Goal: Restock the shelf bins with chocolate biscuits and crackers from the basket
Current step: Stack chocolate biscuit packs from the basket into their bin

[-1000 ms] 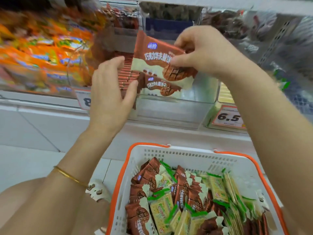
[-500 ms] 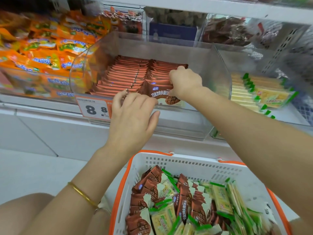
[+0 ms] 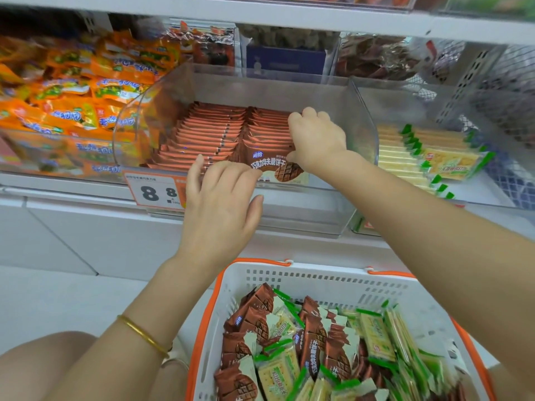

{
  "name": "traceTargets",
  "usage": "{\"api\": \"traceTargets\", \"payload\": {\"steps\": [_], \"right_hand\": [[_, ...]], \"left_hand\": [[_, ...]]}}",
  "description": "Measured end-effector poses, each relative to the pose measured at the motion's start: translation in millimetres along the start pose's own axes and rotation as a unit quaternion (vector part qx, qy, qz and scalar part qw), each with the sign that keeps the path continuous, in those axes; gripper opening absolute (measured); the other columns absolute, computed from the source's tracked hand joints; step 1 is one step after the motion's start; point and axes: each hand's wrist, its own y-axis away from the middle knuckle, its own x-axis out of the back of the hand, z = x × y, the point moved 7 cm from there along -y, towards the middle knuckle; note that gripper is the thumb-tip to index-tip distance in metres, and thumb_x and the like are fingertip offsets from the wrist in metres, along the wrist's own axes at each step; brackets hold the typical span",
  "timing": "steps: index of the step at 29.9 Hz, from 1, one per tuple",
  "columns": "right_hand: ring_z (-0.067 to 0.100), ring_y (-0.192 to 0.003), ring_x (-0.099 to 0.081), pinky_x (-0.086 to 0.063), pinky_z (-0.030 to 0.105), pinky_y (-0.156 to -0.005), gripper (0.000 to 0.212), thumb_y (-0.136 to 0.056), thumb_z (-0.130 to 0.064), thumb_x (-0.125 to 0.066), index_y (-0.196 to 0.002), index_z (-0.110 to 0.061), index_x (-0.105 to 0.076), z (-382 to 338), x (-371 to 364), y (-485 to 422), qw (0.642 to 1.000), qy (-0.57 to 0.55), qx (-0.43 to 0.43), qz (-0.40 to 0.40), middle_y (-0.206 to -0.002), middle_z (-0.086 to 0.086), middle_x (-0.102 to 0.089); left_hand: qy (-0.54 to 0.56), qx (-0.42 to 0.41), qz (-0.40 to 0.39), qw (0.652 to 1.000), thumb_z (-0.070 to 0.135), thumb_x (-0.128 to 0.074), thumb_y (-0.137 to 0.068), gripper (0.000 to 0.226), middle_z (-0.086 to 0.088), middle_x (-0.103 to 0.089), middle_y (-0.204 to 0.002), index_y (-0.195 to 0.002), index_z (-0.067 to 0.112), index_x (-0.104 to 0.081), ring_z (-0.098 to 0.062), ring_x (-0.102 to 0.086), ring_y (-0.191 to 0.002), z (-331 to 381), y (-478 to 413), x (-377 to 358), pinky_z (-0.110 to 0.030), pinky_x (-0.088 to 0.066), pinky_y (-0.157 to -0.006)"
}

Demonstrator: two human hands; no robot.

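A clear shelf bin [image 3: 333, 91] holds two rows of brown chocolate biscuit packs [image 3: 208, 134]. My right hand [image 3: 317, 138] is inside the bin and grips the front pack [image 3: 272, 164] of the right row. My left hand [image 3: 220, 204] is spread open against the bin's front wall, fingertips at its rim, holding nothing. A neighbouring clear bin [image 3: 492, 195] on the right holds green-edged cracker packs [image 3: 451, 163]. Below, a white basket with an orange rim [image 3: 324, 279] contains several brown biscuit packs [image 3: 252, 314] and cracker packs [image 3: 376, 334] mixed together.
Orange snack bags [image 3: 66, 111] fill the bin on the left. An orange price tag reading 8.8 [image 3: 155, 192] hangs on the shelf edge. More packets sit behind the bins, under an upper shelf board [image 3: 289, 13]. My knee [image 3: 43, 366] shows at lower left.
My right hand carried the chocolate pack from above the bin down into the right row's front. My left hand came off the packs to the bin's front wall. The view tilted down.
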Motion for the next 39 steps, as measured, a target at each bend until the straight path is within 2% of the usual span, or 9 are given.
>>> {"api": "traceTargets", "payload": {"steps": [8,10,13,17,21,26,30,34,39], "right_hand": [[0.018,-0.084,-0.056,-0.045,0.027,-0.073,0.013,-0.083,-0.014,-0.065,-0.089,-0.021,-0.056,14.0,51.9,66.3,0.975,-0.214,0.041,0.043,-0.089,-0.001,-0.054],[0.011,-0.062,-0.058,-0.043,0.014,-0.053,0.016,-0.082,-0.01,-0.067,-0.084,-0.021,-0.056,28.1,61.4,108.8,0.95,-0.311,0.04,0.015,-0.073,-0.006,-0.054],[0.009,-0.045,-0.057,-0.045,0.02,-0.039,0.017,-0.085,-0.004,-0.064,-0.081,-0.018,-0.056,58.1,21.6,161.6,0.913,-0.392,0.007,-0.109,-0.067,0.002,-0.058],[0.012,-0.059,-0.06,-0.049,0.018,-0.044,0.007,-0.088,-0.005,-0.062,-0.09,-0.012,-0.06,104.6,-107.4,231.9,0.89,-0.242,-0.046,-0.384,-0.081,0.004,-0.061],[0.015,-0.08,-0.06,-0.055,0.03,-0.076,0.014,-0.081,0.0,-0.063,-0.092,-0.004,-0.071,122.6,-186.5,279.1,0.868,-0.132,0.006,-0.479,-0.09,0.0,-0.068],[0.011,-0.083,-0.055,-0.049,0.032,-0.079,0.022,-0.084,-0.029,-0.071,-0.094,-0.01,-0.071,87.2,-197.6,309.6,0.819,-0.158,0.111,-0.54,-0.092,-0.004,-0.066],[0.018,-0.086,-0.058,-0.04,0.026,-0.055,0.033,-0.084,-0.045,-0.066,-0.097,-0.015,-0.069,68.3,-207.8,329.8,0.832,-0.036,0.2,-0.517,-0.094,-0.003,-0.065],[0.018,-0.072,-0.048,-0.028,0.023,-0.048,0.021,-0.09,-0.024,-0.063,-0.075,-0.011,-0.057,58.2,-217.3,338.5,0.85,0.029,0.248,-0.463,-0.068,-0.005,-0.043],[0.019,-0.081,-0.053,-0.036,0.026,-0.057,0.017,-0.09,-0.023,-0.06,-0.084,-0.007,-0.06,66.6,-187.4,301.3,0.871,-0.099,0.218,-0.429,-0.082,0.001,-0.054]], "left_hand": [[0.044,-0.106,0.14,0.983,0.008,-0.056,-0.079,0.025,-0.003,-0.066,-0.114,-0.101,0.011,-0.069,-0.026,-0.053,-0.105,54.6,19.6,24.8,-0.042,-0.033,-0.093],[0.074,-0.148,0.122,0.979,0.007,-0.057,-0.077,0.023,-0.002,-0.067,-0.109,-0.095,0.012,-0.07,-0.025,-0.054,-0.1,78.4,32.5,17.8,-0.039,-0.033,-0.086],[0.116,-0.215,-0.01,0.97,0.013,-0.051,-0.08,0.021,0.0,-0.067,-0.101,-0.092,0.013,-0.068,-0.025,-0.055,-0.095,113.8,57.4,-18.9,-0.037,-0.034,-0.08],[0.088,-0.317,-0.208,0.921,0.024,-0.046,-0.081,0.026,0.004,-0.066,-0.097,-0.092,0.019,-0.069,-0.022,-0.058,-0.095,152.9,106.8,-78.7,-0.035,-0.031,-0.083],[0.082,-0.342,-0.279,0.893,0.027,-0.05,-0.082,0.023,0.007,-0.066,-0.098,-0.095,0.022,-0.07,-0.019,-0.057,-0.098,171.4,125.0,-100.6,-0.032,-0.028,-0.085],[0.107,-0.329,-0.267,0.899,0.022,-0.067,-0.079,0.015,0.007,-0.066,-0.096,-0.093,0.02,-0.071,-0.019,-0.056,-0.097,174.3,115.1,-105.9,-0.035,-0.033,-0.085],[0.114,-0.319,-0.279,0.899,0.018,-0.067,-0.079,0.013,0.004,-0.067,-0.096,-0.091,0.018,-0.071,-0.023,-0.058,-0.096,176.7,106.8,-107.2,-0.04,-0.045,-0.082],[0.111,-0.327,-0.276,0.897,0.017,-0.066,-0.079,0.012,0.004,-0.067,-0.094,-0.09,0.017,-0.071,-0.023,-0.058,-0.094,175.9,108.8,-109.9,-0.039,-0.042,-0.082],[0.129,-0.267,-0.319,0.9,0.021,-0.058,-0.089,0.02,0.008,-0.064,-0.108,-0.106,0.021,-0.068,-0.019,-0.05,-0.106,161.7,105.2,-114.2,-0.037,-0.036,-0.09]]}}
